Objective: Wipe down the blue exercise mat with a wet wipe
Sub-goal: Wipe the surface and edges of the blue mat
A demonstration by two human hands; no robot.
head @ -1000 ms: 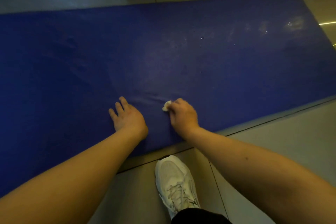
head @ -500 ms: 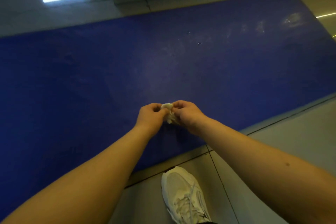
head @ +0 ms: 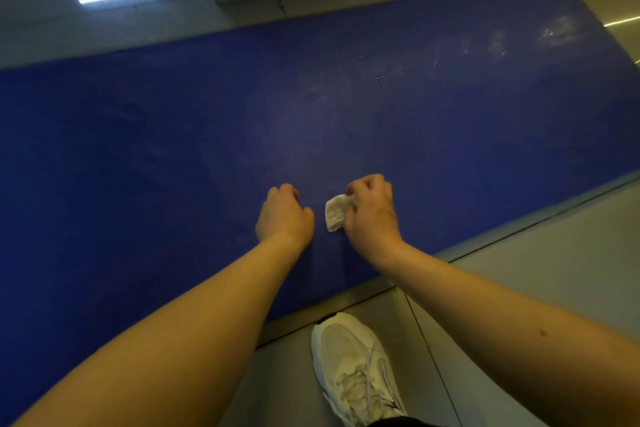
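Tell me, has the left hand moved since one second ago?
Yes: the left hand shifted right along the blue mat, toward the white shoe.

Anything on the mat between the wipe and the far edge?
Nothing visible. The right hand grips the wet wipe over the mat; the surface ahead holds only pale smears. The left hand sits to its left, off that path.

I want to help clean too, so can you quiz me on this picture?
1. Which hand holds the wipe? A: left. B: right. C: both.
2. True or false: the shoe stands on the floor, beside the mat.
3. Fill in: the wipe's colour is ___.

Key: 1. B, the right hand. 2. True. 3. White.
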